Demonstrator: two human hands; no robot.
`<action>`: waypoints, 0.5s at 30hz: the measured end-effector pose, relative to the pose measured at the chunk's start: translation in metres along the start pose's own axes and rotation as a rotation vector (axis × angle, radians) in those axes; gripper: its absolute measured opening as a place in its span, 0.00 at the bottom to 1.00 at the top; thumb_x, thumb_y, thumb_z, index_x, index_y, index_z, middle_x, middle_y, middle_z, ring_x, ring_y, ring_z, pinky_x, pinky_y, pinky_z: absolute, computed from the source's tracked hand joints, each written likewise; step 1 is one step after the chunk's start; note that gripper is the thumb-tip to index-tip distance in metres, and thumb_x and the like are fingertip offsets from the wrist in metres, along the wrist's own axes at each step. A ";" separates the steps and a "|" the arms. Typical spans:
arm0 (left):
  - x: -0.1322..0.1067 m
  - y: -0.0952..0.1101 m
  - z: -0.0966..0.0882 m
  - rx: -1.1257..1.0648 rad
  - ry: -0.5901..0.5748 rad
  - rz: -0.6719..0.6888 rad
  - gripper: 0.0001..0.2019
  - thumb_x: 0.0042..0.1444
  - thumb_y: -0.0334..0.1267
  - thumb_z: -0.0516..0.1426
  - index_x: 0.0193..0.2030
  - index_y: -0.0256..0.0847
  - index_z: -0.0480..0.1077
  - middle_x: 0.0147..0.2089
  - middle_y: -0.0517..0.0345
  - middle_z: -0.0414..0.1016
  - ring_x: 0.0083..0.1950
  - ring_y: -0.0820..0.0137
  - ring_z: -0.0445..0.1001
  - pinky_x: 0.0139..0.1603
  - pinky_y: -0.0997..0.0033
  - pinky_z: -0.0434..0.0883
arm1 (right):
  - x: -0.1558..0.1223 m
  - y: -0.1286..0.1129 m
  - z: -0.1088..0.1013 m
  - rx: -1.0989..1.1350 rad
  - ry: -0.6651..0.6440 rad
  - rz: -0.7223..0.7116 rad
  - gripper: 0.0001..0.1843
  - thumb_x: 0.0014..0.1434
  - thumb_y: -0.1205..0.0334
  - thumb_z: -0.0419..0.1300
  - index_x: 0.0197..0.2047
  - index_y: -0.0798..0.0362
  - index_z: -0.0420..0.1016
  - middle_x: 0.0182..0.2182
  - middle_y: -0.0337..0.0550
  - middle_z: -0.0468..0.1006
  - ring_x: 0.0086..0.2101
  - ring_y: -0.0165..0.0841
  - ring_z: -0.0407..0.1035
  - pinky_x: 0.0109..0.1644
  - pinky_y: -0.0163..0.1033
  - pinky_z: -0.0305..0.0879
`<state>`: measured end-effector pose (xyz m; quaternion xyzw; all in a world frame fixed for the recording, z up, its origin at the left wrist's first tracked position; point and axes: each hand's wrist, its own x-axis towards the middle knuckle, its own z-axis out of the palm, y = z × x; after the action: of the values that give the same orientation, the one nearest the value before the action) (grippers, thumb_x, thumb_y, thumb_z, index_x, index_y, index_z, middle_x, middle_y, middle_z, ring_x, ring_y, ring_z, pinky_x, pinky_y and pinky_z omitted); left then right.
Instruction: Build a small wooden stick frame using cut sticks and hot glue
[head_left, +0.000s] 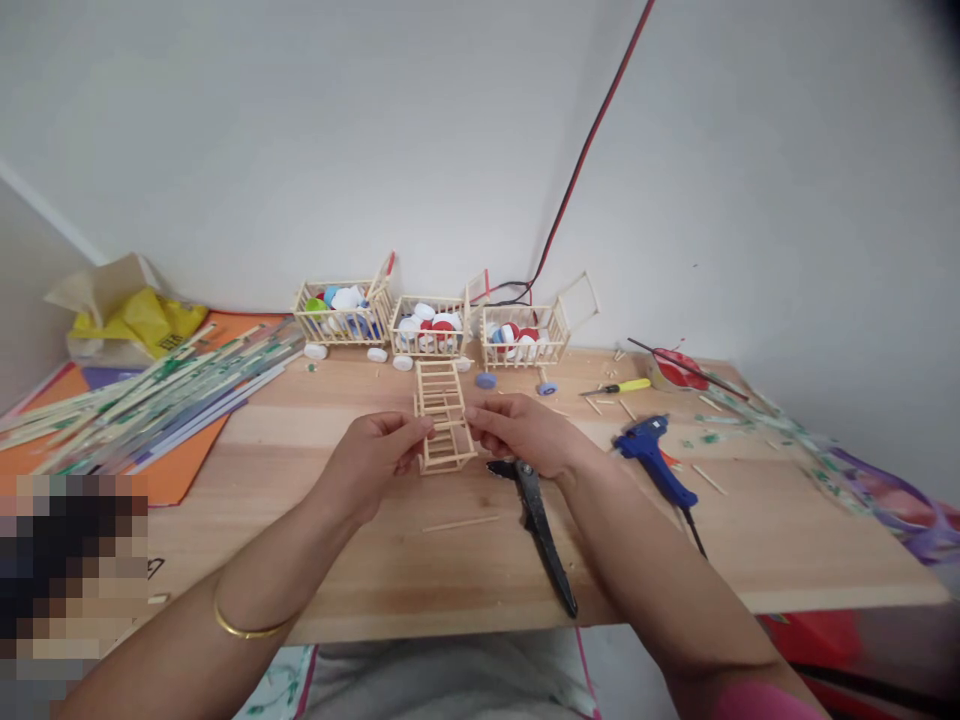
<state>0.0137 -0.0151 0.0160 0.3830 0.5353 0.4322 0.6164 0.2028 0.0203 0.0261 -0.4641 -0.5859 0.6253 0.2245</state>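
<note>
Between my two hands is a small wooden stick frame (pixel 442 392), built like an open crate with slatted sides. My left hand (pixel 379 450) pinches its left edge between thumb and fingers. On the opposite edge, my right hand (pixel 517 430) grips it the same way; some of those fingertips are hidden behind the sticks. Just below my right hand lies a pair of black-handled cutters (pixel 541 535) on the table. A single thin stick (pixel 460 523) rests in front of the frame. To the right of my right forearm is a blue glue gun (pixel 656 460).
Stick carts filled with bottle caps, a left one (pixel 341 315), a middle one (pixel 429 330) and a right one (pixel 523 338), stand along the wall. Bundled sticks (pixel 172 400) cover an orange sheet (pixel 191 460) at left. A yellow-handled screwdriver (pixel 626 387) lies near a red tape roll (pixel 679 370).
</note>
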 end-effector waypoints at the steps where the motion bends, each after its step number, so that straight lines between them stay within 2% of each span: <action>1: 0.000 0.000 0.000 -0.005 -0.001 0.000 0.15 0.43 0.46 0.63 0.21 0.34 0.68 0.14 0.67 0.57 0.17 0.81 0.51 0.20 0.77 0.47 | 0.002 0.002 0.001 0.062 -0.032 0.005 0.18 0.54 0.47 0.58 0.28 0.55 0.66 0.20 0.32 0.61 0.20 0.21 0.53 0.21 0.28 0.46; 10: 0.001 -0.001 -0.002 -0.017 -0.003 0.000 0.16 0.42 0.46 0.63 0.21 0.34 0.68 0.14 0.67 0.57 0.17 0.81 0.51 0.20 0.76 0.47 | 0.009 0.010 0.003 0.293 -0.087 0.014 0.16 0.49 0.50 0.65 0.29 0.56 0.71 0.20 0.31 0.62 0.20 0.19 0.53 0.22 0.28 0.46; 15: 0.001 -0.003 -0.001 -0.031 -0.017 0.007 0.16 0.43 0.46 0.63 0.19 0.35 0.66 0.14 0.67 0.57 0.18 0.81 0.51 0.21 0.76 0.47 | 0.010 0.012 0.005 0.449 -0.112 0.077 0.16 0.45 0.53 0.68 0.30 0.56 0.72 0.21 0.31 0.64 0.21 0.20 0.55 0.23 0.27 0.49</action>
<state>0.0126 -0.0149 0.0131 0.3791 0.5220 0.4393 0.6252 0.1970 0.0236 0.0109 -0.3890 -0.4255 0.7729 0.2649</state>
